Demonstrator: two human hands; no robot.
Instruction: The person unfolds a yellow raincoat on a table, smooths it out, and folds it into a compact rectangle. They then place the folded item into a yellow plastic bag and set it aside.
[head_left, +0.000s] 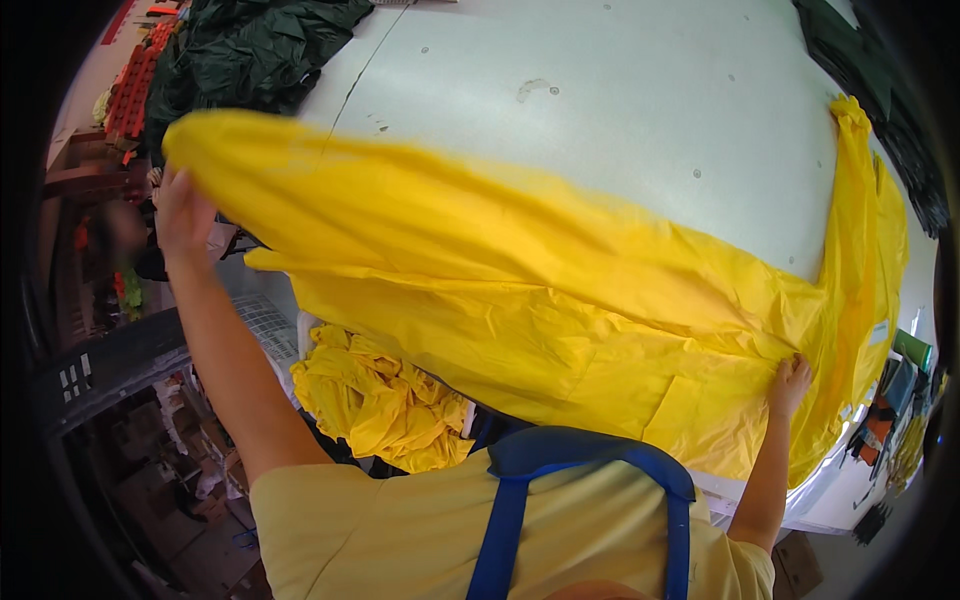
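The left hand (183,213) grips the far edge of the yellow sheet (520,290), fingers closed on the fabric and lifted off the grey table (600,110). The right hand (790,385) pinches the sheet's near fold. Below the left fingers, a white basket (265,325) adjoins crumpled yellow fabric (385,400). Beyond them lies dark green cloth (250,45).

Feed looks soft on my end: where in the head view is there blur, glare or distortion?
Head view: the lifted edge of the yellow sheet by the left hand is motion-blurred; the right hand is sharper; the table edges bow from the fisheye; dark vignette at the corners; no harsh glare.
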